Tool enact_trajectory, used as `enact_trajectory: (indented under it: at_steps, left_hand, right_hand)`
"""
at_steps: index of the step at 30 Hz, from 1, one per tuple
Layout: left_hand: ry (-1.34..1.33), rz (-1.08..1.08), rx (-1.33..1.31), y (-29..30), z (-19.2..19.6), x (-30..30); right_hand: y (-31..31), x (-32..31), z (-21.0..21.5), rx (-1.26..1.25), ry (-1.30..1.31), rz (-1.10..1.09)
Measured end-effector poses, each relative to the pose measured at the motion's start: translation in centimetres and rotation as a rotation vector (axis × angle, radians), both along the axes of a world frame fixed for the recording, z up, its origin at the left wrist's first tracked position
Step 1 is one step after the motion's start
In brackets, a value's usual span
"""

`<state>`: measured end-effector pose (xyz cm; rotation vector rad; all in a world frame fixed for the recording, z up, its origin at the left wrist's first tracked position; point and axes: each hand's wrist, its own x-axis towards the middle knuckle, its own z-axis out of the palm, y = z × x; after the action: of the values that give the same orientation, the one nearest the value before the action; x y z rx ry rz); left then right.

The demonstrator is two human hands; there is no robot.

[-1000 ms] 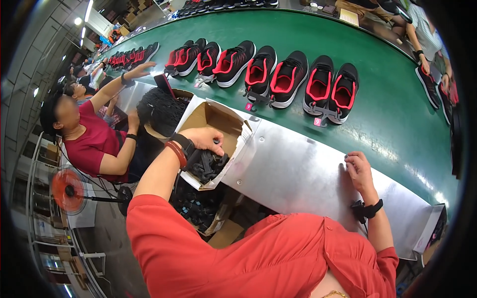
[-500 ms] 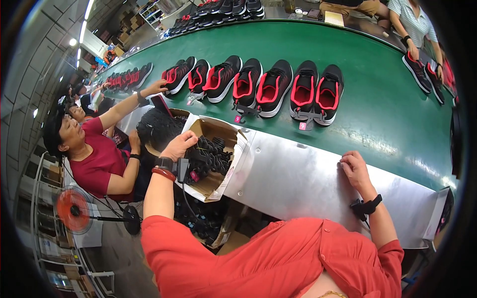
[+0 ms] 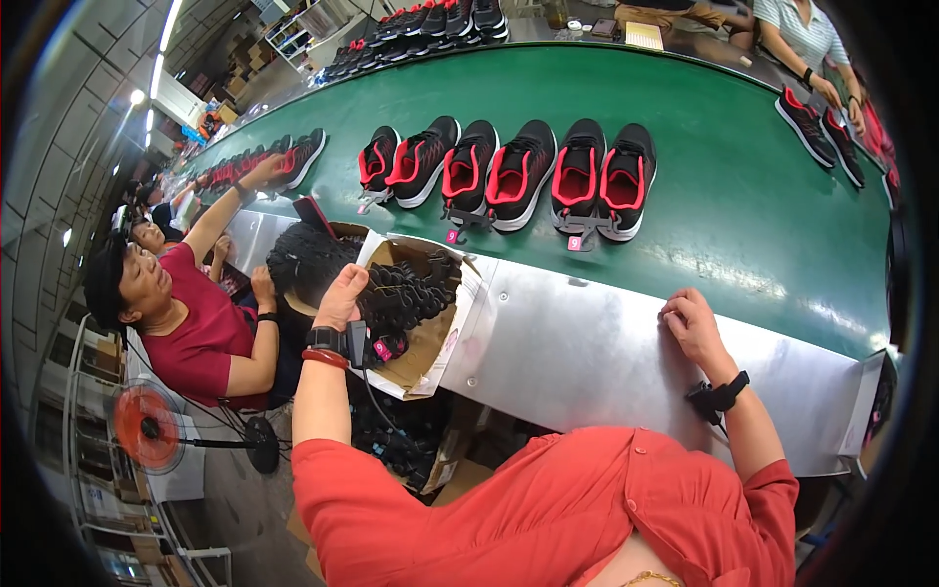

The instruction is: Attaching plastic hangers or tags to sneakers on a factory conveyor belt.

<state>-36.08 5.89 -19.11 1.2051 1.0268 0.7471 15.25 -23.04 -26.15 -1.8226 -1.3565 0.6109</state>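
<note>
Black hangers [image 3: 406, 291], bunched at the box [image 3: 469, 301] on the left, are best eased apart without snagging; the left hand's [image 3: 340, 295] fingers are curled beside them, the right hand's [image 3: 696, 328] bent over the desk [image 3: 577, 342]; any pinch cannot be told.

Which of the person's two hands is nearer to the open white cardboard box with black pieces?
Left. The left hand is at the left rim of the box; the right hand is well to its right, at the metal ledge.
</note>
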Motion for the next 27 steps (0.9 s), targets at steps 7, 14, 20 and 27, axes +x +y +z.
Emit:
enact_trajectory:
  at_steps: [7, 14, 20, 27]
  left_hand:
    - [0.008, 0.000, 0.117, -2.6, 0.2, 3.2]
    - [0.335, -0.071, 0.276, -6.9, -0.2, 5.3]
    - [0.751, -0.188, 0.591, -9.1, 2.0, 9.7]
    - [0.972, -0.343, 0.574, -9.9, 3.2, 11.6]
  right_hand:
    - [0.2, 0.1, 0.2, -0.005, -0.081, 0.033]
    - [8.2, -5.9, 7.5, 0.377, -0.295, 0.444]
    - [17.1, -15.2, 11.0, 0.570, -0.325, 0.824]
    - [23.4, -21.4, 6.0, 0.268, -0.805, 1.014]
